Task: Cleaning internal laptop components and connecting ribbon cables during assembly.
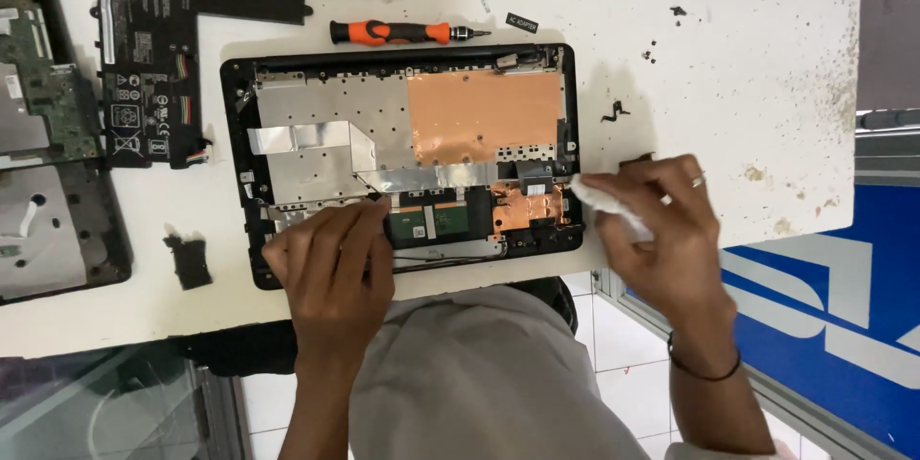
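Head view: an opened laptop base (402, 158), inner side up, lies on the white table (747, 67). The left hand (331, 264) rests flat, fingers loose, on the base's near-left edge, grasping nothing. The right hand (661, 230) pinches a crumpled white cloth (609, 206) against the base's near-right corner. An orange-handled screwdriver (402, 33) lies just beyond the base; a black battery pack (149, 77) sits at left
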